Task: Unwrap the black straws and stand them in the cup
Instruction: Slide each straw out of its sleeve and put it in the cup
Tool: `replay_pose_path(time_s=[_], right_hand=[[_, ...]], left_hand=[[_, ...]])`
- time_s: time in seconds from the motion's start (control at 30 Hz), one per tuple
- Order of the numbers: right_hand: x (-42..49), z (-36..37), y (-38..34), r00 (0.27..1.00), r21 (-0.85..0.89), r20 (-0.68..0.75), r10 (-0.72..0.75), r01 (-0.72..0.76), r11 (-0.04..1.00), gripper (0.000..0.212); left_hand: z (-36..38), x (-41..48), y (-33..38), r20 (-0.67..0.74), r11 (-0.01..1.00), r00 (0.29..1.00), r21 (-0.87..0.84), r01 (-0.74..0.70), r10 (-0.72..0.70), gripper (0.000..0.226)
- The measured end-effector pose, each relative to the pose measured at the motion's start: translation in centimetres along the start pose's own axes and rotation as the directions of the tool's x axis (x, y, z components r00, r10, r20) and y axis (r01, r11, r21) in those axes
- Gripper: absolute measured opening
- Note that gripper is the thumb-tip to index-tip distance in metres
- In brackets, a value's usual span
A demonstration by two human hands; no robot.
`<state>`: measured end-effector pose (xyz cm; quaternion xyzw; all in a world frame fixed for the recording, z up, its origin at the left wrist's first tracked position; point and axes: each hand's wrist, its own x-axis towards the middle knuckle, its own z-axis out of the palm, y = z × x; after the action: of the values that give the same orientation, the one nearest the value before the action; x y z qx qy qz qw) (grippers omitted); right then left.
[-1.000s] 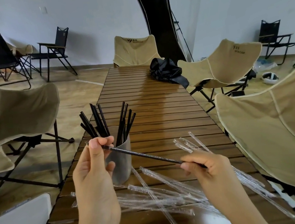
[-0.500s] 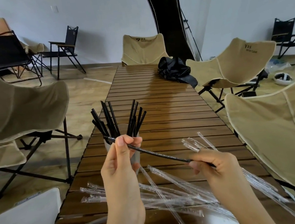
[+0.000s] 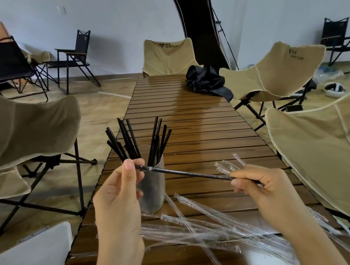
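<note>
A grey cup (image 3: 154,191) stands on the slatted wooden table (image 3: 202,133) with several black straws (image 3: 131,139) fanned out upright in it. In front of the cup I hold one black straw (image 3: 187,173) nearly level, still in its clear wrapper. My left hand (image 3: 118,202) pinches its left end between thumb and fingers, where the wrapper edge sits just right of my fingertips. My right hand (image 3: 261,188) grips the straw's right end. Many clear empty wrappers (image 3: 202,227) lie strewn on the table under and between my hands.
A black crumpled bag (image 3: 205,82) lies at the table's far right. Beige folding chairs (image 3: 271,71) stand along both sides and at the far end. A white cushion (image 3: 30,264) is at the near left. Black chairs stand by the walls.
My view has shifted so the cup shows again behind my left hand. Both hands keep their hold on the wrapped straw, and more bare straw shows at my left fingertips.
</note>
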<state>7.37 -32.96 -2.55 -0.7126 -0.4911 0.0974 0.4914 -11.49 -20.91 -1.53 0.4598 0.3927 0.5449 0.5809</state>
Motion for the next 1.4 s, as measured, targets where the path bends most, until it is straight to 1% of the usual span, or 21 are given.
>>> replay_pose_path(time_s=[0.17, 0.27, 0.37, 0.47, 0.53, 0.6, 0.67, 0.7, 0.73, 0.8, 0.87, 0.97, 1.07, 1.13, 1.2, 1.3, 1.4], right_hand=[[-0.1, 0.8, -0.4, 1.000, 0.034, 0.012, -0.005, 0.004, 0.999, 0.038], [0.0, 1.2, -0.4, 1.000, 0.021, 0.016, -0.004, 0.004, 1.000, 0.033], [-0.1, 1.2, -0.5, 1.000, 0.005, 0.005, -0.014, 0.014, 1.000, 0.033], [0.0, 1.1, -0.5, 1.000, -0.014, -0.003, -0.026, 0.026, 1.000, 0.036], [0.1, 0.7, -0.3, 0.999, -0.034, -0.008, -0.045, 0.045, 0.998, 0.036], [0.3, 0.3, 0.0, 0.998, -0.075, -0.015, -0.067, 0.066, 0.995, 0.031], [0.3, 0.0, 0.4, 0.998, -0.114, -0.018, -0.057, 0.055, 0.992, 0.026], [0.3, -0.1, 0.5, 0.999, -0.123, -0.017, -0.048, 0.045, 0.991, 0.026], [0.4, -0.2, 0.7, 0.999, -0.126, -0.012, -0.043, 0.042, 0.991, 0.028], [0.5, -0.6, 0.9, 0.999, -0.130, 0.006, -0.048, 0.048, 0.990, 0.033], [0.6, -0.9, 1.1, 0.999, -0.137, 0.032, -0.039, 0.043, 0.990, 0.034], [0.8, -1.3, 1.5, 0.998, -0.142, 0.056, -0.011, 0.019, 0.990, 0.030], [0.9, -1.4, 1.8, 0.997, -0.156, 0.077, 0.004, 0.008, 0.988, 0.028], [1.0, -1.4, 2.0, 0.997, -0.160, 0.081, 0.008, 0.005, 0.987, 0.028], [1.1, -1.5, 2.2, 0.996, -0.160, 0.087, 0.018, -0.004, 0.987, 0.028], [1.0, -1.8, 2.7, 0.996, -0.168, 0.084, 0.041, -0.026, 0.986, 0.029], [0.9, -2.2, 3.2, 0.996, -0.180, 0.038, 0.075, -0.067, 0.981, 0.027]], left_hand=[[1.3, -1.1, -0.3, -0.097, 0.998, 0.994, 0.040, -0.054, 0.058, 0.019], [1.4, -1.3, -0.6, -0.128, 0.996, 0.989, 0.052, -0.072, 0.078, 0.018], [1.5, -1.3, -1.0, -0.142, 0.997, 0.988, 0.054, -0.046, 0.053, 0.018], [1.5, -1.0, -1.2, -0.116, 0.999, 0.993, 0.043, -0.004, 0.009, 0.024], [1.1, -0.5, -1.1, -0.066, 0.998, 0.998, 0.056, 0.025, -0.021, 0.019], [0.4, 0.0, -0.8, -0.010, 0.988, 1.000, 0.149, 0.027, -0.026, 0.011], [-0.7, 0.7, -0.6, 0.025, 0.968, 1.000, 0.251, -0.014, 0.008, 0.004], [-1.3, 1.0, -0.5, 0.046, 0.949, 0.998, 0.309, -0.056, 0.044, 0.009], [-1.9, 1.3, -0.4, 0.082, 0.916, 0.993, 0.385, -0.113, 0.088, 0.012], [-3.0, 1.9, -0.1, 0.209, 0.803, 0.963, 0.537, -0.258, 0.169, 0.010], [-3.8, 2.2, 0.4, 0.337, 0.710, 0.923, 0.603, -0.364, 0.187, 0.009], [-4.2, 2.3, 0.9, 0.528, 0.602, 0.843, 0.641, -0.476, 0.104, 0.011], [-4.2, 2.1, 0.7, 0.613, 0.526, 0.789, 0.663, -0.534, 0.028, 0.019], [-4.1, 2.1, 0.6, 0.623, 0.509, 0.780, 0.654, -0.559, 0.057, 0.023], [-4.2, 2.2, 0.7, 0.597, 0.524, 0.793, 0.641, -0.561, 0.118, 0.025], [-4.8, 2.5, 1.2, 0.524, 0.537, 0.823, 0.640, -0.550, 0.219, 0.020], [-5.7, 2.9, 1.6, 0.445, 0.519, 0.851, 0.676, -0.523, 0.279, 0.022]])
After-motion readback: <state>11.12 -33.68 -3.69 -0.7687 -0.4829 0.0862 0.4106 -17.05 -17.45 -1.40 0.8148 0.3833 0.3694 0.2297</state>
